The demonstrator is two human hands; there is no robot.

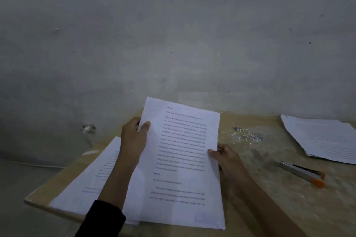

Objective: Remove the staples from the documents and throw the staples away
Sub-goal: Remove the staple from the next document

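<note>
Currently both hands hold one printed document (183, 159) raised off the table (269, 204) and tilted toward the camera, prob. to check it for a staple or to square the sheets.

Left hand (133, 138): grips the doc's upper-left edge. Thumb (144, 125) lies on the front face; other fingers are behind the pages, not visible.

Right hand (227, 158): grips the right edge at approx. mid-height. Thumb on front, remaining fingers behind the paper. Neither hand holds a tool.

Staple status: no staple can be made out on the held doc. The top-left corner sits just above the left thumb, so any staple there would be near those fingers; pic too soft to confirm.

Loose staples (248, 134) lie in a small heap on the table, right of the doc and well apart from both hands, i.e. collected but not yet thrown away.

A stapler (304, 174) w/ orange end rests on the table right of the right forearm, within reach.

Paper stacks: one stack (90, 179) lies flat under the left forearm; a second stack (325, 138) lies at far right. Judged: sorting into done/pending piles, which is which unknown.
</note>
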